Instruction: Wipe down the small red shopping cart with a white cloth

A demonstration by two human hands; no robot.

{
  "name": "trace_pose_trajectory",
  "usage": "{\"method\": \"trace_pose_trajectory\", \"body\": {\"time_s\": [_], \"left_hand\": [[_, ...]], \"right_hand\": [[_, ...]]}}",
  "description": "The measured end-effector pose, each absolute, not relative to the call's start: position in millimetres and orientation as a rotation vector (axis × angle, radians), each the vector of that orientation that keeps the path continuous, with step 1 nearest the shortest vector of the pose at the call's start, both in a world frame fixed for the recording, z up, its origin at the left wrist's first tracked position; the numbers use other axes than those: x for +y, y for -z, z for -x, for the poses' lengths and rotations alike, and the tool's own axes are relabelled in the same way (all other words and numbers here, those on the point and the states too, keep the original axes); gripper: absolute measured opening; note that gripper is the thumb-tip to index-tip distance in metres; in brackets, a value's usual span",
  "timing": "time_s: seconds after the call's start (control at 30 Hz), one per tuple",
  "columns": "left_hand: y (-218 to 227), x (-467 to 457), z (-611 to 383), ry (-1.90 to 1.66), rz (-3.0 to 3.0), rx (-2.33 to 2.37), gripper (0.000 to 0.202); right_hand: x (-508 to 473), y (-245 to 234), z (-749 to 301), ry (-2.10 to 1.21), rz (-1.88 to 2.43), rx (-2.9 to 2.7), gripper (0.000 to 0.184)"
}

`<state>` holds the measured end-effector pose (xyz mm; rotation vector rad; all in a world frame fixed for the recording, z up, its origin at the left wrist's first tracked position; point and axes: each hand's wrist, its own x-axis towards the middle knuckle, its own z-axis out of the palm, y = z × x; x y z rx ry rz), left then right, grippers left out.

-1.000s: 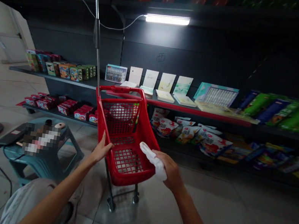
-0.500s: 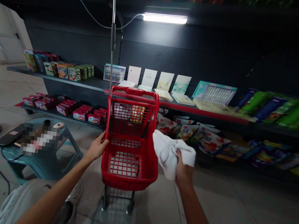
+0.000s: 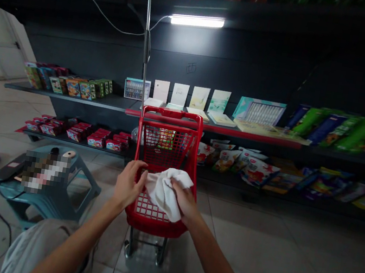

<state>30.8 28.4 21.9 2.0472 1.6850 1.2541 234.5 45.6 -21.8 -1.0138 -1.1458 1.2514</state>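
A small red shopping cart (image 3: 154,224) with a mesh basket stands on the floor in front of me. A crumpled white cloth (image 3: 165,192) hangs over its basket, and my right hand (image 3: 183,200) is closed on the right part of it. My left hand (image 3: 129,184) is at the cart's left side, just left of the cloth. Its thumb stands apart from the curved fingers, and it holds nothing. Whether it touches the cloth or the rim I cannot tell.
Behind the cart a dark shelf (image 3: 111,101) bears small boxes, booklets (image 3: 199,99) and green packs. Snack bags (image 3: 256,169) and red boxes (image 3: 97,137) lie on the lower level. A blue-grey stool (image 3: 80,175) with items stands left. A metal pole (image 3: 147,41) rises behind the cart.
My right hand has brought the cloth leftward from beside the cart to over its basket. My left hand has let go of the left rim and moved inward, towards the cloth.
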Motion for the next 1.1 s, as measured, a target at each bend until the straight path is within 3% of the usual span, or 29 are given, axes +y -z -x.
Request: {"method": "trace_pose_trajectory", "body": {"time_s": [0.17,0.33,0.5,0.67,0.77,0.9,1.1], "left_hand": [[-18.2,26.6,-51.3,-0.969,-1.989,1.654,0.029],[-7.1,41.6,-44.3,-1.300,-1.838,1.491,0.025],[-3.9,43.8,-37.9,-1.313,-2.007,1.271,0.018],[-5.0,42.2,-34.7,-1.116,-2.131,1.211,0.027],[-2.2,44.1,-34.8,-1.051,-2.175,1.231,0.027],[3.1,45.6,-37.0,-1.214,-1.935,1.296,0.039],[2.3,43.5,-41.1,-1.350,-1.792,1.370,0.048]], "right_hand": [[55.4,21.9,-230.3,-1.242,1.166,-1.155,0.059],[61.3,23.8,-236.4,-1.141,1.189,-1.110,0.063],[64.3,23.8,-236.1,-1.433,0.963,-0.855,0.058],[67.7,21.5,-238.9,-1.575,0.893,-0.897,0.058],[71.9,22.7,-244.2,-1.400,0.982,-0.984,0.057],[74.2,23.2,-249.8,-1.107,1.088,-1.073,0.058],[62.3,16.7,-242.8,-1.465,0.985,-1.353,0.060]]}}
